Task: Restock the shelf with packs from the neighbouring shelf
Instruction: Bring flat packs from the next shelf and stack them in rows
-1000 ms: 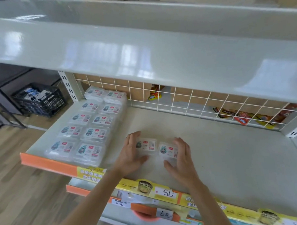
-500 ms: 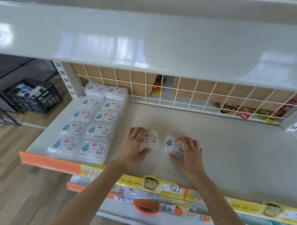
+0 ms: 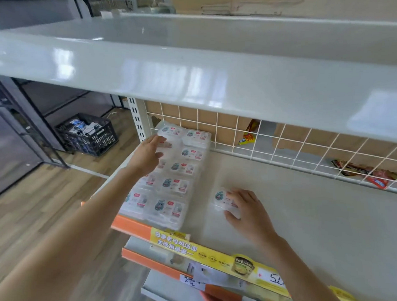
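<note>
We are reaching our left hand (image 3: 148, 155), fingers straight, over the stacked packs (image 3: 175, 185) directly beneath | right hand (image 3: 247, 211) is curling onto one pack (image 3: 221, 198), well apart rightward.

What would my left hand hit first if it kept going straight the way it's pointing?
Most likely the rear-left pack in the stacked rows; the left hand points toward it, fingertips already about at its edge. Depth is unclear, so contact can't be confirmed.

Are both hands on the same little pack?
No, the right hand holds a lone pack, while the left hand reaches over the stacked packs.
</note>
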`<state>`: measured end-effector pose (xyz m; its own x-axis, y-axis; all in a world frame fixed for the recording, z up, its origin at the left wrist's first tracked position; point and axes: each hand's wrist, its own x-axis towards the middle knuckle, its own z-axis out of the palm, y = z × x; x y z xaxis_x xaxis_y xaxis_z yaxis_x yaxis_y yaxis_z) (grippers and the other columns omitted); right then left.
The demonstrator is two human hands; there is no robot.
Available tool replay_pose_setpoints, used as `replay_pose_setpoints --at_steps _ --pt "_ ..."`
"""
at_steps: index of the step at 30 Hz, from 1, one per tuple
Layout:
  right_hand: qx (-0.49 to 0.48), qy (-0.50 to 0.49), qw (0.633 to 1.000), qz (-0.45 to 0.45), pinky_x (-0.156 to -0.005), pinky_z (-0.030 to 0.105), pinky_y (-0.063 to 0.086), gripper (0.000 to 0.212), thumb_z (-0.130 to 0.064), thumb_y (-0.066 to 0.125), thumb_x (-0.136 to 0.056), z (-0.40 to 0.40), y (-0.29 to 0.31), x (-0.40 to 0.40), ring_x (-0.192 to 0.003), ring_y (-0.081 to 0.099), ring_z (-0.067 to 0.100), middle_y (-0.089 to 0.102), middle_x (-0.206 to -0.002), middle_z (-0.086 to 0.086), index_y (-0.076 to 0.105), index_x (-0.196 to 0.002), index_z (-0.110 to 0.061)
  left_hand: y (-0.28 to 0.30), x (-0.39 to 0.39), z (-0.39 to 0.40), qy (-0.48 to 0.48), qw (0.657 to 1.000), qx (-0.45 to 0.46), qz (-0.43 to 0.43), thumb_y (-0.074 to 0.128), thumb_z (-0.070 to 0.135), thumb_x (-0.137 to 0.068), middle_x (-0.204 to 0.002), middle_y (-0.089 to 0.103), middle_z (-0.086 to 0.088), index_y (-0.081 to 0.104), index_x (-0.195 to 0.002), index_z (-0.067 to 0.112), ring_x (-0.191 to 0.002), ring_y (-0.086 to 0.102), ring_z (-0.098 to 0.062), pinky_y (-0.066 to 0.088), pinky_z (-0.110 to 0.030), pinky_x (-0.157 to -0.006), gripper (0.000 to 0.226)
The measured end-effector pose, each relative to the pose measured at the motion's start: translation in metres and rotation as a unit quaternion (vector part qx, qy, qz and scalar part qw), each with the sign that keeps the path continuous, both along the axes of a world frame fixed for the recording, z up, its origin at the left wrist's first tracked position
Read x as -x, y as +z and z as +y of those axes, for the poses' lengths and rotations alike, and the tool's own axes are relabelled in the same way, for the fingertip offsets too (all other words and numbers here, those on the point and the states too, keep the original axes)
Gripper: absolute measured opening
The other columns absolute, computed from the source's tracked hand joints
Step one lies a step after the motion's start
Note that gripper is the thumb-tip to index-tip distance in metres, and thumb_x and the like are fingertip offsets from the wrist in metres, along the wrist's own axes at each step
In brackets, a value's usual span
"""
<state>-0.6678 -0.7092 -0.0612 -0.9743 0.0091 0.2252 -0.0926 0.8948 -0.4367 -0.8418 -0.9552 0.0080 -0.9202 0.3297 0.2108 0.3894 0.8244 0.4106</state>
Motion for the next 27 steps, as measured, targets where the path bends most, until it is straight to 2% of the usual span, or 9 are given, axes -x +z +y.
replay_pose_setpoints --at_steps 4,9,11,13,16,18,20,24,27 --pt "-0.004 0.006 1.0 -0.009 -0.103 0.03 0.034 0.05 -0.028 0.06 -0.084 -0.009 0.0 0.007 -0.128 0.035 0.016 0.046 -0.136 -0.004 0.048 -0.131 -0.016 -0.007 0.005 -0.005 -0.036 0.999 -0.014 0.011 0.05 -0.014 -0.082 -0.129 0.056 -0.007 0.054 -0.124 0.008 -0.128 0.043 -0.024 0.029 -0.03 -0.107 0.047" --pt "-0.009 0.008 1.0 -0.01 -0.104 0.022 0.026 0.049 -0.031 0.057 -0.088 -0.01 0.001 0.01 -0.129 0.031 0.014 0.041 -0.139 -0.006 0.045 -0.134 -0.019 -0.007 0.008 0.001 -0.041 0.998 0.0 0.042 0.047 -0.02 -0.077 -0.135 0.05 -0.012 0.051 -0.127 0.005 -0.128 0.042 -0.027 0.035 -0.028 -0.101 0.055" --pt "-0.009 0.003 1.0 -0.021 -0.103 0.021 0.027 0.049 -0.032 0.056 -0.089 -0.009 0.001 0.012 -0.129 0.031 0.015 0.038 -0.14 -0.003 0.044 -0.135 -0.02 -0.008 0.001 0.009 -0.05 0.997 0.003 0.062 0.048 -0.017 -0.076 -0.142 0.042 -0.009 0.053 -0.126 0.008 -0.135 0.032 -0.023 0.029 -0.031 -0.11 0.056" --pt "0.013 -0.002 0.999 -0.033 -0.1 0.023 0.031 0.048 -0.032 0.057 -0.088 -0.008 -0.001 0.012 -0.127 0.032 0.016 0.036 -0.136 0.0 0.045 -0.134 -0.022 -0.011 -0.021 0.024 -0.077 0.995 -0.012 0.056 0.05 -0.008 -0.078 -0.145 0.036 -0.004 0.05 -0.128 0.015 -0.135 0.03 -0.02 0.027 -0.028 -0.109 0.054" --pt "0.061 0.009 0.998 -0.026 -0.092 0.025 0.039 0.05 -0.026 0.064 -0.083 -0.004 -0.007 0.008 -0.116 0.042 0.016 0.038 -0.123 -0.001 0.046 -0.129 -0.02 -0.022 -0.065 0.056 -0.221 0.973 -0.03 0.058 0.061 0.013 -0.081 -0.129 0.048 -0.008 0.053 -0.123 0.009 -0.118 0.048 -0.023 0.037 -0.033 -0.104 0.043" --pt "0.108 0.0 0.994 -0.016 -0.082 0.02 0.039 0.053 -0.022 0.067 -0.08 -0.002 -0.01 0.001 -0.105 0.046 0.011 0.035 -0.119 -0.008 0.043 -0.127 -0.016 -0.034 -0.086 0.077 -0.295 0.954 0.022 0.049 0.066 0.023 -0.08 -0.127 0.049 -0.01 0.052 -0.123 0.006 -0.116 0.047 -0.024 0.038 -0.035 -0.101 0.049" --pt "0.127 -0.016 0.992 0.0 -0.079 0.017 0.036 0.056 -0.015 0.068 -0.077 0.001 -0.013 -0.005 -0.1 0.047 0.01 0.034 -0.118 -0.009 0.041 -0.126 -0.01 -0.047 -0.093 0.093 -0.316 0.942 0.102 0.038 0.067 0.029 -0.08 -0.131 0.045 -0.009 0.048 -0.125 0.007 -0.123 0.04 -0.024 0.031 -0.032 -0.102 0.054" --pt "0.147 -0.055 0.987 0.03 -0.083 0.026 0.043 0.052 -0.005 0.06 -0.075 0.004 -0.021 -0.01 -0.102 0.056 0.022 0.046 -0.122 0.005 0.044 -0.125 -0.007 -0.048 -0.09 0.104 -0.303 0.945 0.117 0.044 0.07 0.025 -0.078 -0.123 0.049 -0.008 0.048 -0.123 0.007 -0.115 0.043 -0.025 0.032 -0.03 -0.097 0.052" --pt "0.127 -0.062 0.989 0.038 -0.081 0.02 0.04 0.043 -0.014 0.052 -0.077 0.003 -0.023 -0.008 -0.097 0.055 0.02 0.049 -0.118 0.007 0.051 -0.118 -0.005 -0.035 -0.085 0.096 -0.309 0.947 0.062 0.062 0.073 0.018 -0.073 -0.119 0.052 -0.009 0.052 -0.118 0.005 -0.112 0.046 -0.025 0.038 -0.033 -0.094 0.05"
